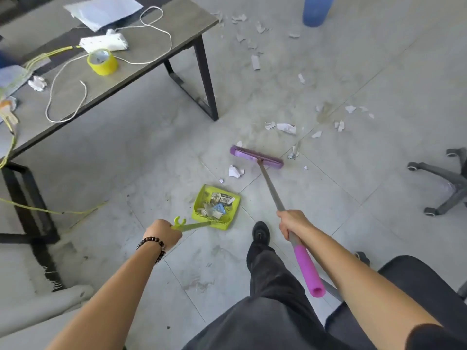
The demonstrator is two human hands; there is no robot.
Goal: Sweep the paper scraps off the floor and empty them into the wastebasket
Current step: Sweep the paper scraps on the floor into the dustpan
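Observation:
My left hand [161,234] grips the handle of a lime green dustpan [216,207] that rests on the grey floor and holds several paper scraps. My right hand [290,223] grips the metal shaft of a broom with a purple head [256,157] and a pink foam end. The broom head sits on the floor beyond the dustpan. A crumpled white scrap [235,171] lies between the head and the pan. More paper scraps [286,128] are scattered farther out, trailing toward a blue wastebasket [317,11] at the top edge.
A grey table [106,79] with black legs stands at the left, carrying yellow tape, a white cord and papers. An office chair base [444,183] is at the right, a black chair seat [414,279] at lower right. My shoe [261,232] is beside the dustpan.

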